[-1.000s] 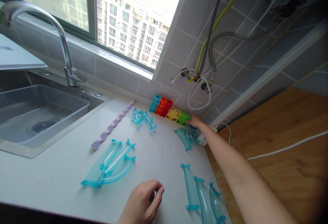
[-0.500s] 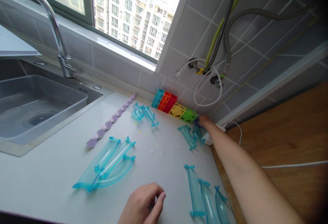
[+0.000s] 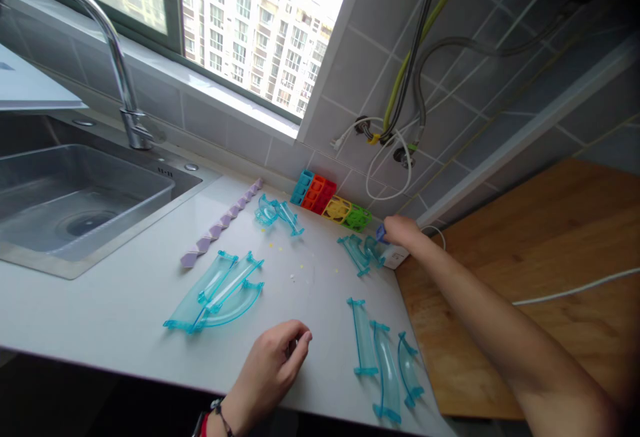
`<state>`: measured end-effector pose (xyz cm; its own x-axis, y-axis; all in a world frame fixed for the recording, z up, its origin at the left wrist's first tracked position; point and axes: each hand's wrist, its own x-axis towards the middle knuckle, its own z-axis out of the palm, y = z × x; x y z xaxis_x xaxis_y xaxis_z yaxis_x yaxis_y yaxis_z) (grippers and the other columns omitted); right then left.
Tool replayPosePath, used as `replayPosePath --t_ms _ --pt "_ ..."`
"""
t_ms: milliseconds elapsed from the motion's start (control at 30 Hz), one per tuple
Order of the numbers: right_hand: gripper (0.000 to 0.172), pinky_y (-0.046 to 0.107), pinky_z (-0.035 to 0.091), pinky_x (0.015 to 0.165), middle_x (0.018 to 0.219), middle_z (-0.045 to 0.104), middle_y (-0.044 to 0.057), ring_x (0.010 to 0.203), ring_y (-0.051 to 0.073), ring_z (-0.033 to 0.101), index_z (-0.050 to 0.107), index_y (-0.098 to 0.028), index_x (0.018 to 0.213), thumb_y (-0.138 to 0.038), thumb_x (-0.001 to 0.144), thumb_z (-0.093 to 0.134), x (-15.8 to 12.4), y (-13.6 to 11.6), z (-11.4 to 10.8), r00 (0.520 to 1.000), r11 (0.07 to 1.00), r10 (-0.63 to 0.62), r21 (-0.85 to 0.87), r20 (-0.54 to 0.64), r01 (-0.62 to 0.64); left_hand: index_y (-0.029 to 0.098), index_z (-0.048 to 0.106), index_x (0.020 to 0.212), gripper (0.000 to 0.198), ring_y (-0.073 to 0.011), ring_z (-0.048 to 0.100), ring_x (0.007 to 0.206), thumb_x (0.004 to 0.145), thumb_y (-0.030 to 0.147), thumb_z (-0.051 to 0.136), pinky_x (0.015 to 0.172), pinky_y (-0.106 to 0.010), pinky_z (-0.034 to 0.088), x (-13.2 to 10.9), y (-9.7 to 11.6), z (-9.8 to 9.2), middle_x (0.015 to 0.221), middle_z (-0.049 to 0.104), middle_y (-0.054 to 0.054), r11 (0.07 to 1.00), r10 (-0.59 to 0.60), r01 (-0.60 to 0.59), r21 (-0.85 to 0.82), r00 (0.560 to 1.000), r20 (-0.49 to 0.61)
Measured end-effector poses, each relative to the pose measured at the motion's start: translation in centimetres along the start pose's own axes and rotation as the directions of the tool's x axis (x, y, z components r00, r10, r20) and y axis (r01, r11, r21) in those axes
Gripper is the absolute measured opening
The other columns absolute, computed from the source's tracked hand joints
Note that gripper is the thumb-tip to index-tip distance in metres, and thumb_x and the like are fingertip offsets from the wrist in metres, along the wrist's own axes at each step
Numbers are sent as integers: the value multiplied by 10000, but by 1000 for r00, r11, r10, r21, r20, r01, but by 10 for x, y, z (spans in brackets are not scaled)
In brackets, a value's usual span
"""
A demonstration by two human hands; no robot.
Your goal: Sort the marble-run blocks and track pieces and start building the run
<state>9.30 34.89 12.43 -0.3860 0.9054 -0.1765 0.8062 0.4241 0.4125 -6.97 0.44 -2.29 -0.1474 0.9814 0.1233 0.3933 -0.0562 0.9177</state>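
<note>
My right hand (image 3: 401, 231) reaches to the far corner of the white counter (image 3: 125, 317), just right of the green block (image 3: 358, 217), with its fingers closed on a small blue piece (image 3: 381, 233). A row of blocks stands against the tiles: blue (image 3: 303, 187), red-orange (image 3: 319, 194), yellow (image 3: 337, 209) and green. My left hand (image 3: 278, 357) rests near the counter's front edge, fingers curled in, and nothing shows in it. Clear teal track pieces lie at the left (image 3: 216, 290), at the back (image 3: 278, 213), beside my right hand (image 3: 359, 253) and at the front right (image 3: 384, 363).
A steel sink (image 3: 65, 203) with a curved faucet (image 3: 125, 90) fills the left. A purple zigzag strip (image 3: 220, 227) lies next to it. A wooden board (image 3: 530, 270) with a white cable (image 3: 575, 287) adjoins the counter's right side. Hoses and cables hang on the tiled wall (image 3: 400, 110).
My right hand has drawn back a little from the green block toward the counter's right edge, a small blue piece now showing in its fingers. My left hand stays curled near the front.
</note>
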Motion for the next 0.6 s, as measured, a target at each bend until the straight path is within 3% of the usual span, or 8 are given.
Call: replayPosePath --t_ms 100,200,333,400,467,533,600 --pt "144 359 534 830 1037 756 175 1005 324 725 773 -180 955 -267 865 703 -69 -35 -4 986 987 -161 5 -37 162 205 652 855 314 -167 588 672 1033 373 456 657 -254 433 -1 -1 1 746 655 -30 999 35 -34 31 999 -24" --pt "175 302 533 782 1066 760 119 963 271 733 766 -227 987 -297 859 668 -137 -81 12 941 942 -333 34 -64 335 206 660 852 306 -166 586 658 1028 359 461 644 -251 426 -3 0 1 734 659 -25 995 81 -80 66 996 -21" --pt "199 308 534 686 987 755 145 839 270 746 760 -171 988 -198 846 623 -197 -130 40 793 793 -608 23 -43 609 206 677 851 300 -173 605 672 1022 342 472 654 -256 430 -3 2 2 745 678 -30 989 94 -90 117 995 -24" --pt "192 307 530 666 991 757 149 836 271 750 765 -173 973 -181 855 614 -209 -141 43 754 754 -656 1 13 656 206 678 845 299 -178 624 694 1022 335 474 673 -260 440 -3 3 3 766 693 -35 987 95 -90 134 995 -31" --pt "177 313 531 665 994 763 148 844 283 753 774 -183 951 -294 853 678 -206 -143 37 756 758 -651 -4 58 653 209 675 847 295 -181 636 709 1025 327 470 682 -262 443 -4 2 3 778 699 -38 984 102 -96 149 994 -35" --pt "309 323 532 682 980 772 144 853 296 750 781 -193 931 -478 819 734 -186 -134 22 797 797 -604 19 32 603 214 672 867 288 -182 639 714 1030 320 461 685 -265 444 -5 1 4 790 702 -38 981 114 -108 163 993 -28" --pt "362 321 525 720 964 781 124 889 289 745 779 -210 929 -553 853 688 -148 -118 5 866 863 -494 81 -78 499 218 665 883 283 -182 637 716 1036 319 450 689 -270 444 -5 0 5 801 704 -39 976 126 -122 179 992 -14"
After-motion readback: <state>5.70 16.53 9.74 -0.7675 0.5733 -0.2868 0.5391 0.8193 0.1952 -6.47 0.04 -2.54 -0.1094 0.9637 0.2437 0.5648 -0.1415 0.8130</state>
